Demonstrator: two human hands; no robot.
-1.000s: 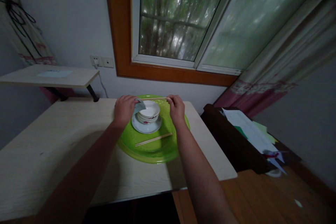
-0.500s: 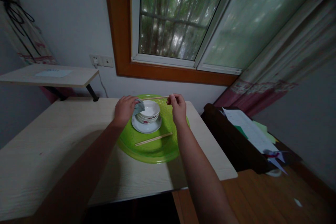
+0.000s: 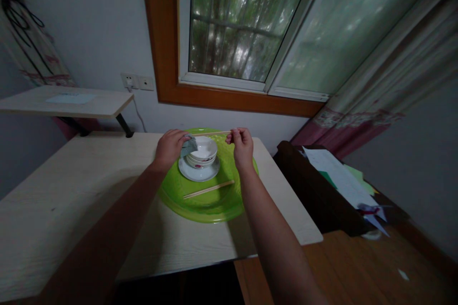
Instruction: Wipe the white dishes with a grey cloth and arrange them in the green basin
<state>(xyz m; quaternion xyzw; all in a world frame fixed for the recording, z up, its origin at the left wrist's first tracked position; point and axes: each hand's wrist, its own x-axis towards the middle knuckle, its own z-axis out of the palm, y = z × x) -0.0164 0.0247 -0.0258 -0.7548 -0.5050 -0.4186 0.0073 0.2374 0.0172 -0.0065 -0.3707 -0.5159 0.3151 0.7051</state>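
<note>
My left hand [image 3: 169, 147] is closed on a grey-green cloth [image 3: 189, 147], which hangs beside the bowls and wraps one end of a chopstick [image 3: 213, 133]. The chopstick's other end is pinched in my right hand [image 3: 241, 145], so it lies level between both hands; whether it is one stick or a pair I cannot tell. Below it, stacked white bowls [image 3: 203, 148] stand on a white plate [image 3: 193, 175]. A pair of chopsticks [image 3: 208, 189] rests in front of the plate. All of these are on or above a round green tray [image 3: 214, 215].
The pale wooden table [image 3: 89, 190] carries the tray, near its right end. A raised shelf [image 3: 71, 101] on black legs stands at the back left. A window [image 3: 246, 33] is behind. To the right, a dark brown piece of furniture [image 3: 304, 181] holds papers [image 3: 336, 174].
Little differs. Both hands keep hold of the cloth and chopstick in nearly the same place, and the view has shifted very slightly.
</note>
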